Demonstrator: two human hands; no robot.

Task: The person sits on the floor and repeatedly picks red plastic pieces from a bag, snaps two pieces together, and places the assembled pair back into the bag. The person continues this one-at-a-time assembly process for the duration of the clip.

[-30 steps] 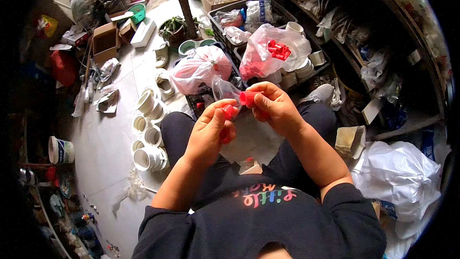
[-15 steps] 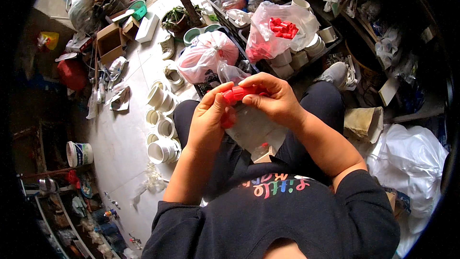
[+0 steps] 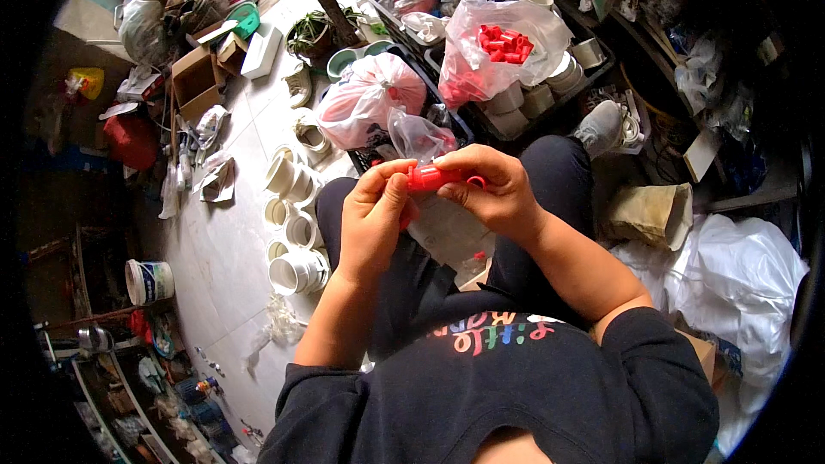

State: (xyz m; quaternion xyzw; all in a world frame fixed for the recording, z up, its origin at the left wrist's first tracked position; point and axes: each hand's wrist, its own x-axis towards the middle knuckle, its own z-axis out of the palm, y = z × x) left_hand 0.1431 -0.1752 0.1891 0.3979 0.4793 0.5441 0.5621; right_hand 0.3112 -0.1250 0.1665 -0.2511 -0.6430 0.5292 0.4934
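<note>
Between both hands, above my lap, is a red plastic pipe fitting point(image 3: 426, 177). My left hand point(image 3: 373, 210) pinches its left end with thumb and fingertips. At the other end, the thumb and fingers of my right hand point(image 3: 497, 187) close on it. A small red ring-shaped end point(image 3: 477, 181) shows at the right hand's fingers; whether it belongs to the same fitting I cannot tell. More red plastic shows beneath the left hand, mostly hidden. Beyond my hands, an open clear bag point(image 3: 464, 30) holds several similar red fittings point(image 3: 505, 45).
A tied bag point(image 3: 365, 112) sits left of the open one, near black crates point(image 3: 593, 77). White pipe fittings point(image 3: 296, 271) line the floor at my left, past which stands a white bucket point(image 3: 149, 282). To my right lie a tan sack point(image 3: 657, 215) and white plastic bags point(image 3: 739, 283).
Both hands have shifted slightly, and the red fitting now lies nearly level between them. The red piece below the left hand is more hidden. My right knee has moved a little inward.
</note>
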